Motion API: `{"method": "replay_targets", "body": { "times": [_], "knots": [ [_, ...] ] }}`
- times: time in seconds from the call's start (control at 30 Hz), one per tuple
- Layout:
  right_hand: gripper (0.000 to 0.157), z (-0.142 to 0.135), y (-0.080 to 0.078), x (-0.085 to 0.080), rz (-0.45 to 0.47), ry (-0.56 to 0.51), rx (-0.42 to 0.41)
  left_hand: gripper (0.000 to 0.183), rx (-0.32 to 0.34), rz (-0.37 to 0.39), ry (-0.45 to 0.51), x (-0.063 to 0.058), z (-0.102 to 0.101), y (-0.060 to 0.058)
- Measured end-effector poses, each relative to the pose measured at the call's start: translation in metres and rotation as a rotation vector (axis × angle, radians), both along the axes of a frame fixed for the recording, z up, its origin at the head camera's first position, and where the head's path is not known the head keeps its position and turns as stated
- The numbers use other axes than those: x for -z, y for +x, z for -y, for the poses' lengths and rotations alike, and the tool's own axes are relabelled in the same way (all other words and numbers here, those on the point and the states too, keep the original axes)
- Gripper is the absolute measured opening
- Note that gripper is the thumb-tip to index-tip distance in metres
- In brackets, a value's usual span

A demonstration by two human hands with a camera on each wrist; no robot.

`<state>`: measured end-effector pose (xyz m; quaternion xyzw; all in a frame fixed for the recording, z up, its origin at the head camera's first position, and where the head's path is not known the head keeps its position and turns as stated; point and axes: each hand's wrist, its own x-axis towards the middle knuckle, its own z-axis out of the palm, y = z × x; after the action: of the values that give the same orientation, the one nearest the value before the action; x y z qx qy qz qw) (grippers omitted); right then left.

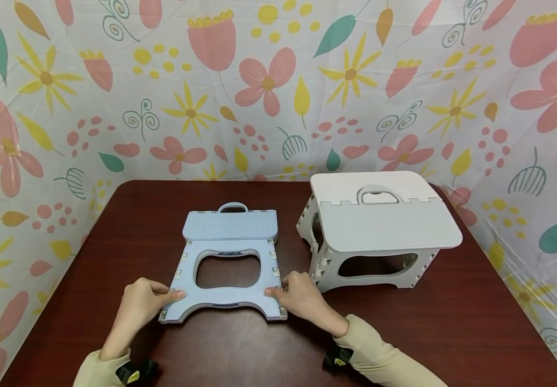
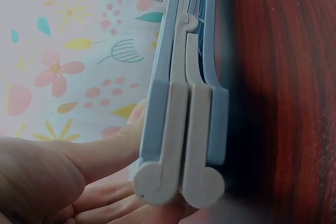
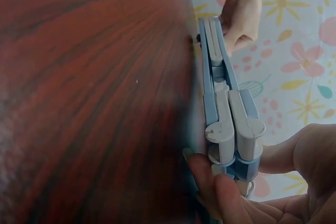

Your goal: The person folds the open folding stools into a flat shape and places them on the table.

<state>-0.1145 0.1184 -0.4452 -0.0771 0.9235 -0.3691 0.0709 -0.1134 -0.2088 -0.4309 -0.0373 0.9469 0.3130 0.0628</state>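
A light-blue folding stool point(image 1: 230, 226), folded flat, lies on the left part of the table with its handle on the far side. My left hand point(image 1: 144, 303) grips its near left corner, thumb on the upper face and fingers at the side and underneath. At the near right corner, my right hand point(image 1: 302, 298) holds it the same way. From the left wrist view, the folded white hinge bars point(image 2: 178, 145) stack between the two blue panels. The right wrist view shows the stool's edge point(image 3: 233, 124) close over the table, with curled fingertips point(image 3: 202, 166) beneath it.
A white folding stool point(image 1: 385, 220) stands unfolded to the right, its legs near my right hand. The dark red-brown table point(image 1: 230, 349) lies under both stools. A flower-patterned cloth point(image 1: 269, 118) hangs behind and at the sides. Dark straps point(image 1: 135, 372) circle both wrists.
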Motion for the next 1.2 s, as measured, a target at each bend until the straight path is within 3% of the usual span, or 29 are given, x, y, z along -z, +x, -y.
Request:
{"method": "replay_targets", "body": {
  "times": [1.2],
  "knots": [
    [0.062, 0.0003, 0.0018, -0.0033, -0.109, 0.117, 0.000, 0.041, 0.012, 0.018, -0.065, -0.0045, -0.0040, 0.0011]
  ]
}}
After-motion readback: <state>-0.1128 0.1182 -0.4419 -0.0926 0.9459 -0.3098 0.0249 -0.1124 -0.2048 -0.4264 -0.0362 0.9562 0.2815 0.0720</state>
